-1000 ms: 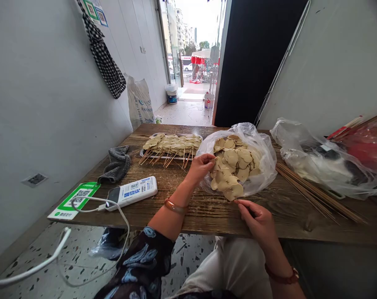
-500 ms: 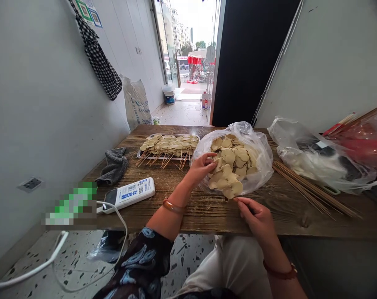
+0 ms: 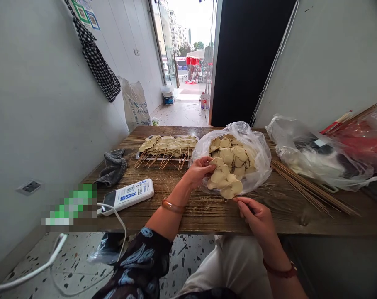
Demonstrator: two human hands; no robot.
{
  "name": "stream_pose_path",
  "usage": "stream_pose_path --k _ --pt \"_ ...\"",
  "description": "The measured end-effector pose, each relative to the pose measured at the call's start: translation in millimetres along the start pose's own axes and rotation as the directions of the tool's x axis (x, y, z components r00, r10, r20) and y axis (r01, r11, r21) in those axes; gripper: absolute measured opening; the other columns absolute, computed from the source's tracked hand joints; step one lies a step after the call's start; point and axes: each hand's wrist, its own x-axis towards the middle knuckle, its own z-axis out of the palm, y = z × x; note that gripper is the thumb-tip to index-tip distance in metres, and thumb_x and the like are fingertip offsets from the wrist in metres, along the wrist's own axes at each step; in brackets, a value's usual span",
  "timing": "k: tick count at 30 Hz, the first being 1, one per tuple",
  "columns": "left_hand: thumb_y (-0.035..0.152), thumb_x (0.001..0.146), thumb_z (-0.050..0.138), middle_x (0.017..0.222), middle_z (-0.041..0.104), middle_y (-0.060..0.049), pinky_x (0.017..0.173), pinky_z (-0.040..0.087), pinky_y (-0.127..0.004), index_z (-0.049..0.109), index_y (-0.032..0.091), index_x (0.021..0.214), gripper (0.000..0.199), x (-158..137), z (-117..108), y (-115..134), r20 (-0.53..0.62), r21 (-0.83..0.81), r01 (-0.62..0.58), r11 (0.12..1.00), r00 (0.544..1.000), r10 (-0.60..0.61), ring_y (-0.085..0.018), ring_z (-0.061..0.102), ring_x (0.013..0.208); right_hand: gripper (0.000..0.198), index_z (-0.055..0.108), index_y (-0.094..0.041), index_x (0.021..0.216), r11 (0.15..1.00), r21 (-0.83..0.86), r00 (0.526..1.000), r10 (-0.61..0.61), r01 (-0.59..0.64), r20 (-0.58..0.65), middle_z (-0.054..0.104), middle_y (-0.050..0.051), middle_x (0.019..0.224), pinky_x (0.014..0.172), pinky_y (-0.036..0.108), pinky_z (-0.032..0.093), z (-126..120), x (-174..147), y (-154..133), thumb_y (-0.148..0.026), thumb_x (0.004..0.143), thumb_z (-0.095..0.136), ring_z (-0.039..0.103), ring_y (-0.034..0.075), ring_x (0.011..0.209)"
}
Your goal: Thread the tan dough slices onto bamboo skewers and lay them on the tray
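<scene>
Between my fingers and thumb, my right hand (image 3: 256, 214) pinches the lower end of a thin wooden skewer (image 3: 235, 198). Several flat, pale tan round slices (image 3: 227, 179), of a food I cannot identify, are threaded along it. My left hand (image 3: 202, 171) grips the slice at the skewer's upper left end, thumb on top. Just behind and partly under them lies an open clear plastic bag (image 3: 263, 166) filled with loose slices (image 3: 233, 154) of the same kind. The skewer's far tip is hidden by the slices and my left fingers.
Finished skewers of slices (image 3: 168, 146) lie stacked on a metal tray (image 3: 196, 155), sticks facing me. Bare skewers (image 3: 312, 191) lie right, beside a plastic bag (image 3: 325, 162). A grey cloth (image 3: 112, 168) and a white power bank (image 3: 129, 196) with a cable are left on the wooden table (image 3: 194, 220).
My left fingers have closed on the upper slice on the skewer, where they were more spread before. The right hand stays at the skewer's lower end. The view has shifted slightly.
</scene>
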Motion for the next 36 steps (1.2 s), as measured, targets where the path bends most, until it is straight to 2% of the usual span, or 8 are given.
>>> stream_pose_path --k 4,8,14,18,23,27,31,36 --pt "0.031 0.056 0.085 0.069 0.064 0.002 0.051 0.043 -0.020 0.062 0.013 0.088 0.043 0 2 0 -0.026 0.046 -0.038 0.998 0.999 0.039 -0.008 0.055 0.054 0.033 0.075 -0.016 0.099 0.999 0.035 1.000 0.020 -0.020 0.005 0.051 -0.002 0.054 0.045 0.021 0.034 0 0 1 -0.042 0.086 0.058 0.044 0.010 0.048" --pt "0.032 0.059 0.083 0.073 0.066 0.000 0.057 0.046 -0.021 0.068 0.013 0.092 0.041 -1 0 1 -0.013 -0.117 0.001 0.993 1.000 -0.003 -0.009 0.058 0.061 0.033 0.074 -0.017 0.099 0.999 0.034 1.000 0.021 -0.021 0.002 0.052 -0.002 0.055 0.047 0.022 0.035 0 0 0 -0.042 0.086 0.058 0.046 0.010 0.050" --pt "0.039 0.062 0.082 0.074 0.068 -0.005 0.061 0.050 -0.024 0.069 0.012 0.082 0.036 2 2 -8 0.057 -0.263 0.100 0.960 0.995 -0.088 -0.012 0.062 0.064 0.034 0.075 -0.016 0.098 0.999 0.040 1.000 0.011 -0.011 0.003 0.050 -0.003 0.054 0.046 0.022 0.035 0 -1 -1 -0.042 0.086 0.057 0.044 0.010 0.048" --pt "0.032 0.062 0.083 0.078 0.070 -0.006 0.068 0.052 -0.024 0.069 0.011 0.083 0.033 0 8 -11 0.115 -0.268 0.099 0.958 0.991 -0.071 -0.013 0.064 0.070 0.034 0.075 -0.016 0.098 1.000 0.019 1.000 -0.001 0.001 0.012 0.051 -0.003 0.054 0.046 0.022 0.035 1 0 1 -0.042 0.086 0.058 0.045 0.010 0.048" --pt "0.024 0.060 0.084 0.078 0.070 -0.004 0.069 0.052 -0.022 0.069 0.012 0.088 0.034 0 10 -9 0.081 -0.270 0.051 0.962 0.996 -0.030 -0.012 0.065 0.070 0.036 0.074 -0.016 0.100 0.999 -0.045 1.000 -0.009 0.008 -0.010 0.057 0.000 0.059 0.047 0.022 0.039 4 2 2 -0.044 0.087 0.057 0.051 0.012 0.051" --pt "0.025 0.059 0.084 0.076 0.069 -0.003 0.067 0.052 -0.022 0.069 0.012 0.086 0.034 -1 9 -6 0.039 -0.279 0.037 0.960 0.999 -0.027 -0.011 0.064 0.067 0.033 0.075 -0.019 0.096 0.989 -0.137 0.998 -0.058 0.053 -0.033 0.065 0.003 0.067 0.056 0.025 0.046 7 0 -3 -0.045 0.086 0.057 0.059 0.016 0.060" --pt "0.031 0.059 0.084 0.073 0.068 -0.003 0.064 0.051 -0.022 0.069 0.011 0.082 0.034 -1 9 -4 0.044 -0.272 0.038 0.962 0.999 -0.027 -0.010 0.063 0.064 0.031 0.076 -0.020 0.094 0.974 -0.191 0.991 -0.128 0.117 -0.044 0.067 0.003 0.068 0.065 0.028 0.049 10 0 -4 -0.042 0.086 0.056 0.061 0.017 0.062" --pt "0.034 0.056 0.086 0.070 0.067 -0.002 0.062 0.049 -0.022 0.068 0.012 0.079 0.037 -2 12 -5 0.018 -0.229 0.012 0.973 1.000 -0.008 -0.010 0.061 0.062 0.034 0.076 -0.018 0.091 0.978 -0.192 0.992 -0.095 0.077 -0.088 0.068 0.004 0.064 0.058 0.027 0.049 12 5 -3 -0.044 0.085 0.056 0.061 0.018 0.058"
